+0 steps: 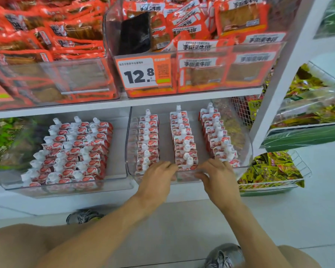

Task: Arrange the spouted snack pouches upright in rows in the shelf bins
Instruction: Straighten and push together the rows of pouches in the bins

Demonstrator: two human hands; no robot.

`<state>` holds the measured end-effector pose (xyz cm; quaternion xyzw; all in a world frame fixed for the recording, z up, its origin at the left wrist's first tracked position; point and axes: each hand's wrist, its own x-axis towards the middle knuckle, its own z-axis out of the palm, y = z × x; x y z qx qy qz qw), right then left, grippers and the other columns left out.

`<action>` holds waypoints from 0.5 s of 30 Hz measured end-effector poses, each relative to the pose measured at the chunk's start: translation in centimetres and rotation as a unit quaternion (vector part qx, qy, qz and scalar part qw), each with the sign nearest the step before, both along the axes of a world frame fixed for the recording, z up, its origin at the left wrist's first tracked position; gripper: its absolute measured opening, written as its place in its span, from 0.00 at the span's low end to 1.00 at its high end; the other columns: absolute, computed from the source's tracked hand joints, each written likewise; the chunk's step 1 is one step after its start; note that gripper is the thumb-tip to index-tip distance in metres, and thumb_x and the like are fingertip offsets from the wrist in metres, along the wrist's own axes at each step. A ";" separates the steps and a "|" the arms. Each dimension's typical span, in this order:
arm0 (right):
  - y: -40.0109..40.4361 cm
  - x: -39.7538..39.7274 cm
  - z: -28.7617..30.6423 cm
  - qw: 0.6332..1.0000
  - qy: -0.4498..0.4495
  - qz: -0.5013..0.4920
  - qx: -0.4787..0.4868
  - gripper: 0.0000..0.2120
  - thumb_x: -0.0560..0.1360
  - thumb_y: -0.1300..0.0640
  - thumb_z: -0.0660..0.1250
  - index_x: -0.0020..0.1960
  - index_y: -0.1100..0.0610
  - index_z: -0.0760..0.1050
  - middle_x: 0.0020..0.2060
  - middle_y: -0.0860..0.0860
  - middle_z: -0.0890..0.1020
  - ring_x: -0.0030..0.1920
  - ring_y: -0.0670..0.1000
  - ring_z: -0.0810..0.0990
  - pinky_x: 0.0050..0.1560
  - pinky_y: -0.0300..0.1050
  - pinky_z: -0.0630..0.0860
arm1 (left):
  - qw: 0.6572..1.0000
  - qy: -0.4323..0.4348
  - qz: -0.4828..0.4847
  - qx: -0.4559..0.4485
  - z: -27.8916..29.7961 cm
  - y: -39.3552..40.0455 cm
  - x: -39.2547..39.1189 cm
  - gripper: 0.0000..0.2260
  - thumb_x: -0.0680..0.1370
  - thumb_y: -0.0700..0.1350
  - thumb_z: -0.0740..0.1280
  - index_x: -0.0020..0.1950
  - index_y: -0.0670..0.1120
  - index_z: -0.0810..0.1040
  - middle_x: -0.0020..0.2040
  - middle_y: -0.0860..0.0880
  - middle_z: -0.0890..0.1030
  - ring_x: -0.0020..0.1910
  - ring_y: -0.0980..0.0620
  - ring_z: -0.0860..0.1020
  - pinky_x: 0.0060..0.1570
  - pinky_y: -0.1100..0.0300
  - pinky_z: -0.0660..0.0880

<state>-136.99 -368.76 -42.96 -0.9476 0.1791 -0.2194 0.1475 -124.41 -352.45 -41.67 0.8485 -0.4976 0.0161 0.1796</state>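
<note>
At lower left, the left bin [66, 187] was packed with upright pouches [79, 149], spouts up. In the right bin [246, 151], three rows ran front to back with bare gaps between. The left hand [157, 178] and right hand [217, 175], fingers curled, gripped the middle row's front pouch [186, 168] at the front wall.

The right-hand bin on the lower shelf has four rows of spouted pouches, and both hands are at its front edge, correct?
Not quite. The head view shows three rows of spouted pouches in the right-hand bin, not four. The left hand and right hand are at its front edge.
</note>
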 end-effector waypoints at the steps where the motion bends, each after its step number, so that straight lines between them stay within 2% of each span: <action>1: -0.2 0.1 0.0 1.000 -0.017 0.005 0.005 0.07 0.68 0.59 0.78 0.42 0.52 0.81 0.38 0.45 0.80 0.42 0.52 0.78 0.43 0.43 0.64 | 1.000 -0.006 0.005 -0.003 0.2 -0.2 0.1 0.20 0.59 0.26 0.75 0.44 0.45 0.79 0.38 0.49 0.78 0.38 0.46 0.78 0.34 0.54 0.77; 5: -1.5 1.7 0.8 0.998 -0.052 0.022 0.023 0.09 0.69 0.63 0.75 0.48 0.54 0.83 0.41 0.48 0.81 0.45 0.53 0.76 0.46 0.46 0.69 | 0.999 -0.034 0.025 -0.030 1.1 -1.4 1.7 0.17 0.62 0.29 0.76 0.44 0.45 0.80 0.38 0.49 0.78 0.40 0.46 0.77 0.37 0.53 0.76; 8: -2.4 3.5 1.6 0.995 -0.071 0.031 0.056 0.10 0.68 0.67 0.76 0.47 0.59 0.83 0.40 0.52 0.82 0.44 0.57 0.77 0.44 0.50 0.76 | 0.998 -0.033 0.034 -0.045 1.6 -2.7 2.9 0.11 0.67 0.32 0.76 0.43 0.44 0.80 0.38 0.47 0.79 0.40 0.44 0.77 0.37 0.51 0.76; 15: -4.6 3.7 1.6 0.995 -0.033 0.006 0.093 0.06 0.68 0.65 0.77 0.45 0.59 0.84 0.40 0.54 0.84 0.45 0.58 0.80 0.45 0.46 0.75 | 1.000 -0.009 0.009 -0.022 1.3 -5.0 2.9 0.08 0.67 0.31 0.75 0.41 0.41 0.81 0.37 0.46 0.81 0.39 0.44 0.79 0.38 0.55 0.75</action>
